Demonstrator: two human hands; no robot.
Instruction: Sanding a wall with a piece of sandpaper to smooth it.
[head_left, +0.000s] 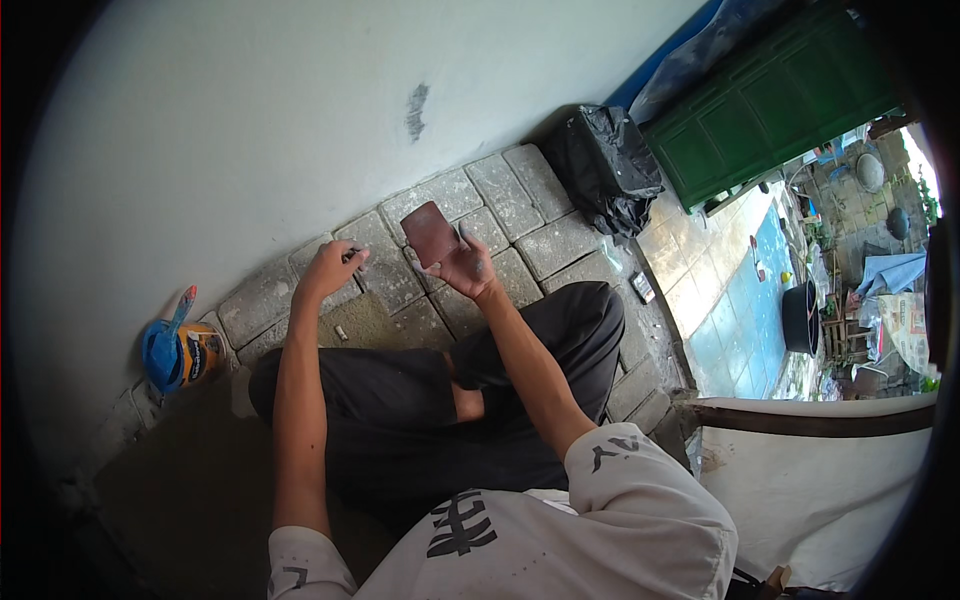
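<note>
A piece of reddish-brown sandpaper (430, 234) is in my right hand (471, 264). The fingers lie behind and under it, and the thumb stands apart. Grey dust marks that hand's palm and fingertips. To its left, my left hand (335, 268) hangs over the paving blocks near the wall foot with its fingers curled. Whether something small sits between those dusty fingertips is not clear. Ahead rises a white-painted wall (300, 120) bearing a dark grey scuffed patch (416, 112).
A paint can (204, 352) with a blue-smeared brush (182, 307) stands at left. A black plastic-wrapped bundle (611, 161) sits against the wall near a green panelled door (780, 101). On the paving lie a cigarette butt (341, 333) and a small pack (642, 287). A black tub (800, 319) stands farther right.
</note>
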